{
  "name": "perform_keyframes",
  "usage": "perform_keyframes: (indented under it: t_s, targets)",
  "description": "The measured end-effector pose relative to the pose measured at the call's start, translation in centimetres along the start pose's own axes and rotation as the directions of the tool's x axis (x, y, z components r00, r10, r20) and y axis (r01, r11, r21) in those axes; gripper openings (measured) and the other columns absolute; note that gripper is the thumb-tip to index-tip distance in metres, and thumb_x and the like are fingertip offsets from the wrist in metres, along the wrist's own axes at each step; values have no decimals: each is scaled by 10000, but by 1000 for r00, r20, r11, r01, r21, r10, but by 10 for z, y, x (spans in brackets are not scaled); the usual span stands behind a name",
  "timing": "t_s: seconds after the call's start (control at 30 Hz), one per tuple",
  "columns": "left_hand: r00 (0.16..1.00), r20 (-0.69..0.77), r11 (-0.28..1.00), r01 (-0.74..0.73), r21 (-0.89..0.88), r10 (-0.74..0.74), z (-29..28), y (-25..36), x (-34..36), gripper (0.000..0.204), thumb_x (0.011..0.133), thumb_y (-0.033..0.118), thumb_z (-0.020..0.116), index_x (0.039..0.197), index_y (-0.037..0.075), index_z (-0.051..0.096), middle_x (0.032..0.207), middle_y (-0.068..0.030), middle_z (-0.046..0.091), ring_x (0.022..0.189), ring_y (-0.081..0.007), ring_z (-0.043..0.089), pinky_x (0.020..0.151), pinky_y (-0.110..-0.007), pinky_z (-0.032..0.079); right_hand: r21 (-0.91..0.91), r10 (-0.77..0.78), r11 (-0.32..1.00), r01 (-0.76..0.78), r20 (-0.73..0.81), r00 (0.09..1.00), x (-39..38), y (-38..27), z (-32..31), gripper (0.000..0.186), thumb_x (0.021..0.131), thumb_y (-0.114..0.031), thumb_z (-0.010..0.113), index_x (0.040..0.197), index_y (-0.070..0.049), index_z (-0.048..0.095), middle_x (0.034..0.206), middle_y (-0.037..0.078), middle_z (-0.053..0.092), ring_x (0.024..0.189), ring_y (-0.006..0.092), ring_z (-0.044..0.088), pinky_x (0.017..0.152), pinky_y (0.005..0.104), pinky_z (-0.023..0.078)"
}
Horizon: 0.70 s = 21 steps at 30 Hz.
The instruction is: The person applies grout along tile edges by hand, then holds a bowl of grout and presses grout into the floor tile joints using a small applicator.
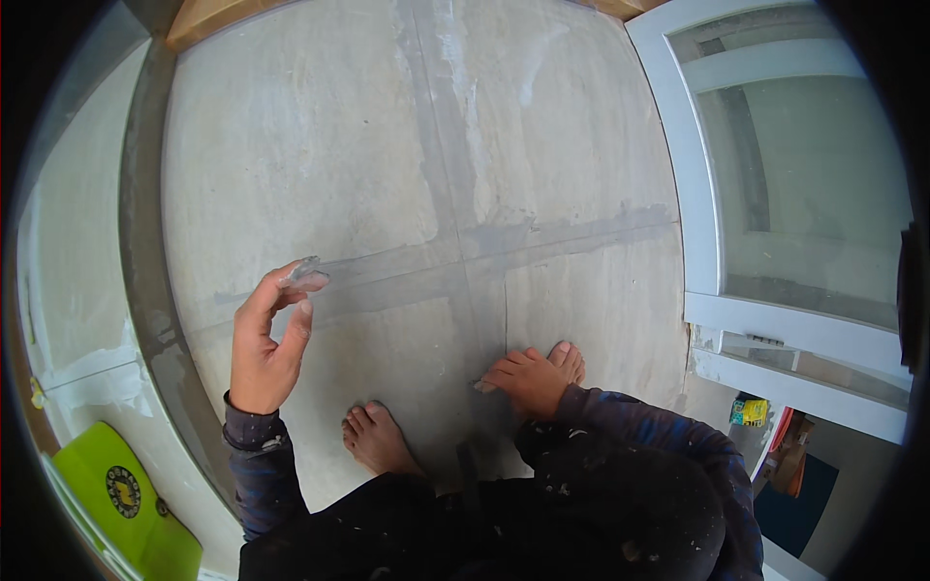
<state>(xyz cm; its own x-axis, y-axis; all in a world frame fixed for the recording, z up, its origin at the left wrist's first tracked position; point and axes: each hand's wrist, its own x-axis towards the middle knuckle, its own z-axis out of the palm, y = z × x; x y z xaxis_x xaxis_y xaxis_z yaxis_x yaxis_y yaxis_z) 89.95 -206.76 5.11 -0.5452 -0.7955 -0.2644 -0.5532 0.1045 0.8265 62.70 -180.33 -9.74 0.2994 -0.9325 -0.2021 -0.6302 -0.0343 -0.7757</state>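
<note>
My left hand (262, 344) is raised over the floor, its fingers curved and the thumb held apart from them. Grey, paste-like smears coat its fingertips, and nothing else shows in its grasp. My right hand (531, 384) hangs low beside my bare right foot, back upward, the fingers bent together and pointing left. A small grey bit shows at its fingertips; whether it is paste or a held thing is hidden. Beneath both hands lies the pale tiled floor (300, 145), with darker grey filler along its crossing joints (450, 208).
A white-framed glass door (702, 194) stands along the right. Beyond it are a yellow-green packet (749, 411) and some shelved items. On the left, a dark grey strip (145, 223) borders a raised pale ledge, with a bright green panel (121, 494) at lower left. Brown sheeting (208, 19) edges the far side.
</note>
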Motion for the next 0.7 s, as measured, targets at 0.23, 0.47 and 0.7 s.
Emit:
perform_keyframes:
  t_s: [0.23,0.47,0.7]
  targets:
    - [995,-77,994,53,-98,-61,0,-11,-12,360,1041,41,552,1395,-21,555,1197,-138,712,1174,-212,654,1065,-362,460,-246,-123,966,75,-187,975,89,36,-18,361,807,-68,638,1164,-118,667,1181,53,619,1126,270,560,906,409,437]
    - [993,-100,993,57,-102,-67,-8,-8,-14,375,1056,54,550,1423,-24,533,1215,-134,696,1194,-213,630,1081,-368,442,-72,-60,995,62,29,998,-21,33,9,439,776,-60,676,1207,-147,668,1128,41,654,1070,234,611,869,409,465]
    - [993,-97,995,66,-78,-74,3,-1,-10,376,1067,105,563,1416,-30,537,1197,-140,699,1168,-223,640,1036,-367,460,89,551,734,-673,-657,515,23,198,-79,291,922,-40,583,1209,-9,616,1113,218,631,1083,424,583,949,482,484]
